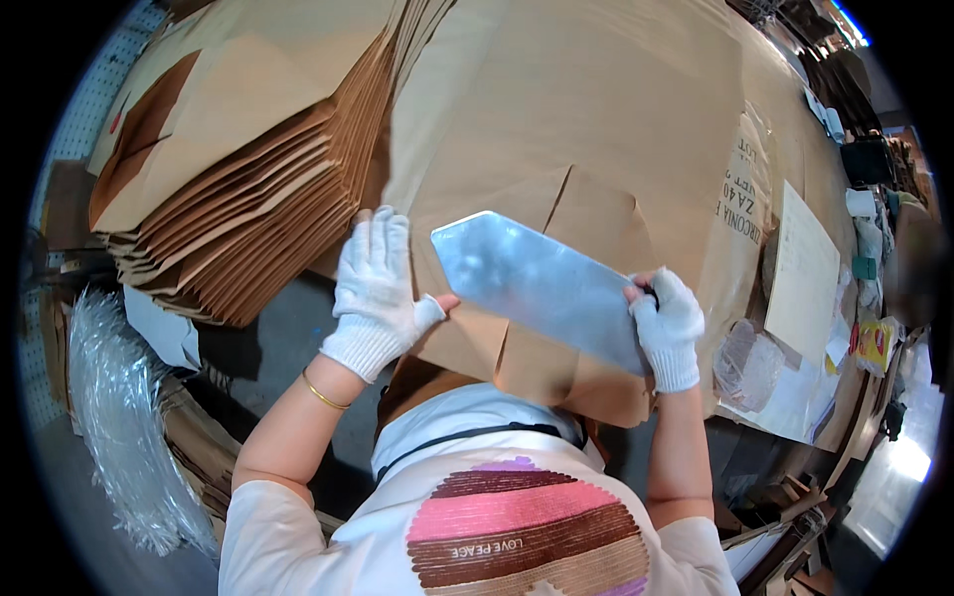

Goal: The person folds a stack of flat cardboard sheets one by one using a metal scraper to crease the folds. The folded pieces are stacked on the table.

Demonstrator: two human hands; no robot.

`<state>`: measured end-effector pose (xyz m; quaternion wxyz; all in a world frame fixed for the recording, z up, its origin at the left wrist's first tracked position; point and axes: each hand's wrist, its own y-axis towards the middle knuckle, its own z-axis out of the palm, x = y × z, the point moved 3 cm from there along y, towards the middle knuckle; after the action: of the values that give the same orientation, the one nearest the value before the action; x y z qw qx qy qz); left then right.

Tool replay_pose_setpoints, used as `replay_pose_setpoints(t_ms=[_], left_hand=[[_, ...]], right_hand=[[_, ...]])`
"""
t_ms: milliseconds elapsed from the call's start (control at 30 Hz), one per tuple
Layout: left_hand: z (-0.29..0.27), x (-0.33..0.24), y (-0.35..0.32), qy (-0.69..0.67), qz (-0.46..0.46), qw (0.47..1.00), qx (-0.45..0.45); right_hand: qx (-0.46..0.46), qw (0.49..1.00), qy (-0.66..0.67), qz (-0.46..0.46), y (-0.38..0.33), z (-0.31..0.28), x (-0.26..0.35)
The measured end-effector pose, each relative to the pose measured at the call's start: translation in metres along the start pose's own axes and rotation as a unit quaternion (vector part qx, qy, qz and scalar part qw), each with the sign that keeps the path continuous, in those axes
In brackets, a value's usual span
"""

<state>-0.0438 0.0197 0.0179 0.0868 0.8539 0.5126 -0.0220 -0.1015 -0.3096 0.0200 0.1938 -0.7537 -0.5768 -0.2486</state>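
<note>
The left hand [376,290], in a white knit glove, lay flat with its fingers spread wide on the top paper bag [556,129], pressing near the bag's left edge, right beside the fanned stack of bags [238,214]. The right hand [668,328], gloved the same way, was closed around the near end of a flat metal plate [537,283], thumb over the top and fingers wrapped under. The plate, silvery and rounded at its corners, sat across the folded bottom of the bag, slanting from upper left down toward the right hand, its far end lying just to the right of the left hand but not touching it. The bag itself was brown, spread flat on the table, its folded flaps showing under and beside the plate, and its lower edge hung over toward the person's chest. A thin gold bangle [325,394] circled the left wrist. To the left, the stack leaned in a fan, edges stepped one over another. Further left and lower, a bundle of clear plastic wrap [124,437] lay crumpled. To the right of the bag, a pale sheet of paper [800,273] rested on the brown surface, and beside it a clear plastic sleeve [770,382] with papers. Clutter ran along the far right rim, too small to tell.
</note>
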Motion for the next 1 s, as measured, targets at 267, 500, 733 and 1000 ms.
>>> replay_pose_setpoints(t_ms=[267,500,733,1000], left_hand=[[0.006,-0.027,-0.013,-0.170,0.146,0.974,-0.024],[0.006,-0.028,-0.014,-0.165,0.144,0.976,-0.007],[0.006,-0.020,-0.016,-0.152,0.146,0.978,0.009],[0.007,-0.028,-0.014,-0.137,0.150,0.979,0.024]], right_hand=[[0.035,0.999,-0.032,-0.010,0.019,0.007,0.012],[0.055,0.996,-0.065,-0.025,0.020,0.009,0.009],[0.075,0.996,-0.043,-0.007,0.024,0.013,0.010],[-0.104,0.950,-0.151,-0.253,0.007,0.020,0.017]])
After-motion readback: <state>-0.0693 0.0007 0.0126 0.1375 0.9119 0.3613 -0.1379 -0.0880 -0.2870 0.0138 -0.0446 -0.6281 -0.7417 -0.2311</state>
